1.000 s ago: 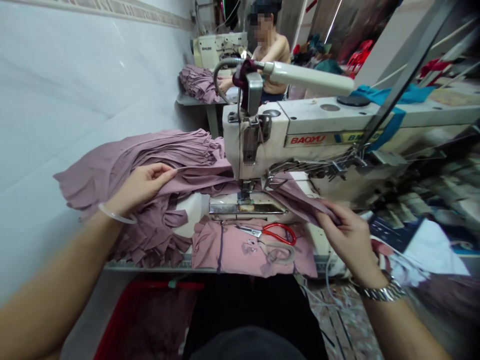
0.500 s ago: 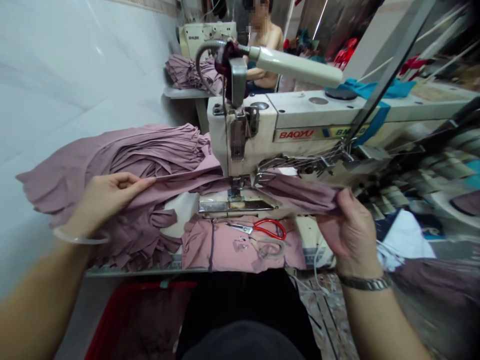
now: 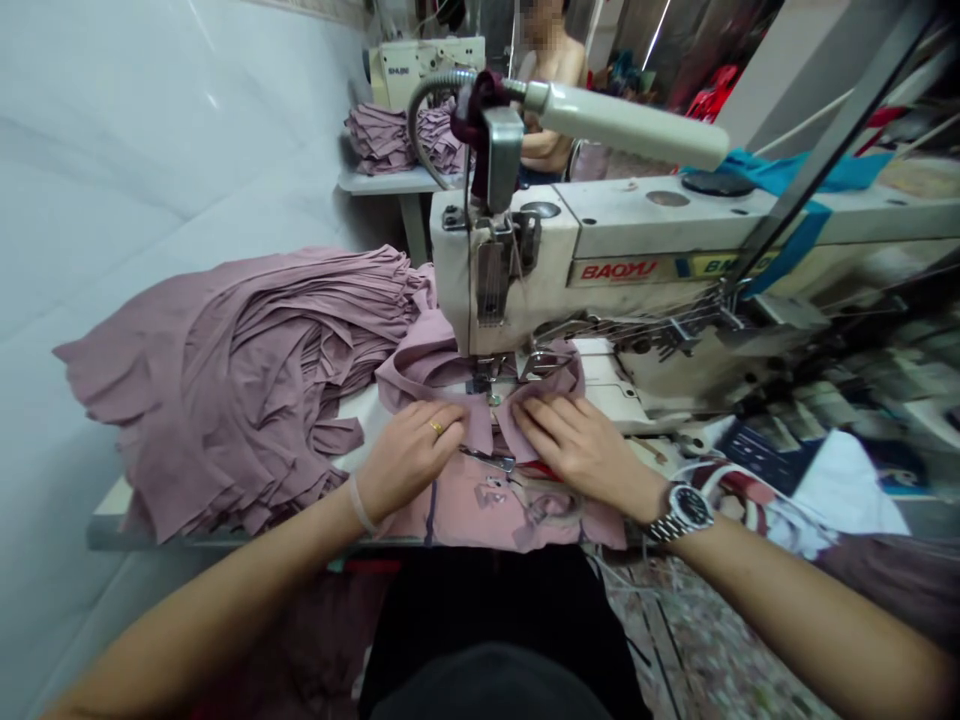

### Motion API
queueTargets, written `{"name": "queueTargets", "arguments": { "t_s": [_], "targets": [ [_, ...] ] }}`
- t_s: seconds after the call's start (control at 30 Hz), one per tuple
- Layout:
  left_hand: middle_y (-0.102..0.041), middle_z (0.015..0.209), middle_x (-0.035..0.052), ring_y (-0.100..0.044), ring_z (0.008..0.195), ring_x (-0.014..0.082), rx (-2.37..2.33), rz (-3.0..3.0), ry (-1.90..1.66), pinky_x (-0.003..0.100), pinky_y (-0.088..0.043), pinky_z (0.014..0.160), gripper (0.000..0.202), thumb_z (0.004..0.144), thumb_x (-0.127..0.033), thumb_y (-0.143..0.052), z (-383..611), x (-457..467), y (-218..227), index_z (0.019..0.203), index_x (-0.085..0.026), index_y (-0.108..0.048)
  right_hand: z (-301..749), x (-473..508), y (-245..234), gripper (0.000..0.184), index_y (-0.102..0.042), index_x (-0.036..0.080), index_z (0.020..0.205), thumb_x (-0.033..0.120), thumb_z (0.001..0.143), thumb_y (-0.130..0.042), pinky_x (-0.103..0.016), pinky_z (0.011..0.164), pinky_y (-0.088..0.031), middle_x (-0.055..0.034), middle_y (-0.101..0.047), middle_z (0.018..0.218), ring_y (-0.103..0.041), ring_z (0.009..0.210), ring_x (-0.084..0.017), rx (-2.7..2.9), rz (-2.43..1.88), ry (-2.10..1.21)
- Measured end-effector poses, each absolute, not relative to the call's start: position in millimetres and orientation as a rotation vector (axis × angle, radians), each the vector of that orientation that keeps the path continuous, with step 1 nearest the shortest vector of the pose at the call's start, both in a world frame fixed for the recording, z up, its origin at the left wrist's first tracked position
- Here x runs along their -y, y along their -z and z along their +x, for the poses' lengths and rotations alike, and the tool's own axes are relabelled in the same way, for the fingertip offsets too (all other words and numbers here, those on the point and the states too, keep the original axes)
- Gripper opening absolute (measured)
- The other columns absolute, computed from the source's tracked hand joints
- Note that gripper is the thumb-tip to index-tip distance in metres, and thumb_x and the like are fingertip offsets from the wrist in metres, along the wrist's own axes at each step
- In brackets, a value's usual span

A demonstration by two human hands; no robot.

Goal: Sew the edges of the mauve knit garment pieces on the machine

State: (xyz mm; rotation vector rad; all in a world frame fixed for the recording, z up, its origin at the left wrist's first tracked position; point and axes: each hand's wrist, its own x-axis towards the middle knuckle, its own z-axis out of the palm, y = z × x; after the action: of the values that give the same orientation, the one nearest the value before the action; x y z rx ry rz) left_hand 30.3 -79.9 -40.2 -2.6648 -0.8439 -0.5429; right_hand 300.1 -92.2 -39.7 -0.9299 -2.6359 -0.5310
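Observation:
My left hand, with a ring and a pale wristband, has its fingers closed over one end of a mauve fabric strip, just left of the needle area. On the other side, my right hand, wearing a metal watch, pinches the other end of the strip, its fingertips pressed on the cloth. A narrow gap separates the two ends in front of the presser foot. The strip loops back behind the sewing machine. Partly covered scissors lie below the hands on a pink cloth pad.
A big pile of mauve fabric pieces covers the table's left side by the white wall. Behind the machine, another person sits near a second sewing machine. A lamp extends above the machine head.
Both hands have come inward from the stretched strip to the front of the presser foot, bringing its ends close together. The scissors are now partly covered. The view has shifted slightly.

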Motion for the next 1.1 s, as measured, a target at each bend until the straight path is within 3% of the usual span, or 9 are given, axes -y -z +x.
{"name": "queueTargets", "arguments": {
  "t_s": [0.1,0.23,0.47,0.8,1.1],
  "targets": [
    [-0.065,0.111,0.0117,-0.059,0.098,0.0234,0.966,-2.656,0.522,0.037,-0.049,0.080,0.022,0.094,-0.020,-0.047,38.5,85.2,36.8,0.109,-0.017,-0.064,287.3,96.0,40.2,0.038,-0.057,0.004,0.126,0.016,0.091,-0.048,-0.042,0.090,-0.046,-0.0199,-0.060,0.123,-0.051,0.113,-0.027,2.614,-0.845,0.532],
    [-0.062,0.116,0.0137,-0.058,0.102,0.0267,1.119,-2.608,0.518,0.041,-0.047,0.079,0.036,0.093,-0.023,-0.050,46.4,87.8,39.9,0.128,-0.018,-0.056,272.4,99.6,43.2,0.043,-0.053,0.007,0.132,0.020,0.091,-0.049,-0.039,0.076,-0.047,-0.0163,-0.061,0.121,-0.054,0.096,-0.026,2.598,-1.028,0.583],
    [-0.060,0.127,0.0132,-0.055,0.113,0.0260,1.138,-2.620,0.558,0.040,-0.044,0.088,0.040,0.091,-0.015,-0.048,50.6,89.7,45.4,0.130,-0.015,-0.055,257.6,98.0,51.5,0.036,-0.056,0.007,0.126,0.018,0.093,-0.046,-0.040,0.092,-0.047,-0.0159,-0.061,0.120,-0.051,0.110,-0.026,2.325,-1.180,0.293],
    [-0.059,0.129,0.0137,-0.055,0.112,0.0247,1.151,-2.610,0.549,0.039,-0.045,0.089,0.040,0.093,-0.014,-0.042,56.4,88.3,44.9,0.131,-0.011,-0.054,243.5,100.8,50.1,0.036,-0.058,0.003,0.124,0.016,0.092,-0.047,-0.040,0.087,-0.047,-0.0170,-0.060,0.124,-0.050,0.109,-0.028,2.401,-1.207,0.509],
    [-0.055,0.134,0.0125,-0.050,0.118,0.0249,1.132,-2.634,0.436,0.039,-0.042,0.094,0.042,0.093,-0.015,-0.046,53.7,84.0,44.5,0.136,-0.012,-0.050,248.4,99.2,51.5,0.035,-0.060,0.007,0.123,0.018,0.092,-0.050,-0.040,0.092,-0.045,-0.0134,-0.061,0.125,-0.051,0.112,-0.025,2.368,-1.168,0.384]
  ]
}}
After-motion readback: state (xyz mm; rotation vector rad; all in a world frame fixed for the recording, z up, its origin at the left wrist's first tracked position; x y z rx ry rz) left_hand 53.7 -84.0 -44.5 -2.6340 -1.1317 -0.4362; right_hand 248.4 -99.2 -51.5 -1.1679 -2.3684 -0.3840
